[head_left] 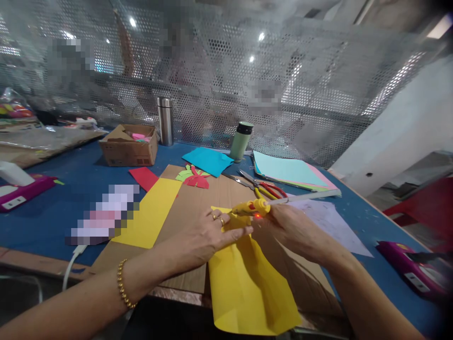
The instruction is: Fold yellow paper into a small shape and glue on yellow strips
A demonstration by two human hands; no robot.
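The step in hand looked to be gluing: the person's right hand (288, 226) gripped a yellow glue gun (244, 208), its fingers closed around the handle though partly hidden, with a long pale glue stick (307, 194) running out behind. The nozzle pointed at the far edge of a yellow sheet (251, 288), which lay partly over the cardboard (191, 203) and hung off the near edge of the tabletop (78, 165). The left hand (205, 231) rested on that far edge, fingers bent and thumb stretched to the right; whether they pinched the sheet or only pressed it could not be told. The next move seemed to call for a steady edge and for bare fingers kept clear of the hot tip, which sat very near them. The loose, curling lower part of the sheet could well have tugged the edge out of line. Just beyond the gun, scissors (248, 177) with red and yellow handles crowded the glue stick, and a lilac sheet (325, 222) lay beside the right hand. Another yellow piece (150, 212), a red cut-out (196, 179), a blue sheet (208, 160) and a green bottle (240, 141) stood or lay farther off.
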